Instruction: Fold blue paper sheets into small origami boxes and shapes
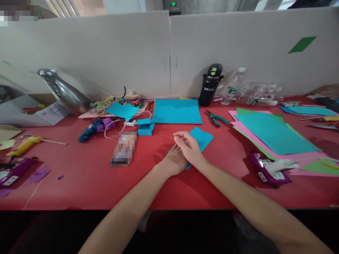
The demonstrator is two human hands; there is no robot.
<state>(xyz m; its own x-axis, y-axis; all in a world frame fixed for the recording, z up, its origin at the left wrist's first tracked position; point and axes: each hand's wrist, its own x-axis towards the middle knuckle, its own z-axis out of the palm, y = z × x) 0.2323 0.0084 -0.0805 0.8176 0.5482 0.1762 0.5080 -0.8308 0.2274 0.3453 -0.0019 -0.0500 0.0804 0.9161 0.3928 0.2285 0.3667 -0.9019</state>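
My left hand lies palm up over the red table, its fingers stretched out. Across its palm and fingers rests my right hand, thumb and forefinger slightly curved and apart, with its other fingers partly hidden. I see nothing held in either hand. A folded blue paper lies under and behind the hands, partly covered by them. Just beyond them is a flat blue sheet. To its left stands a small folded blue paper piece.
Pliers lie near a black bottle. Stacked coloured paper and a purple power strip are at right. Leftward are a blurred-out phone-like object, pipe cleaners and a yellow glue gun. A partition stands behind.
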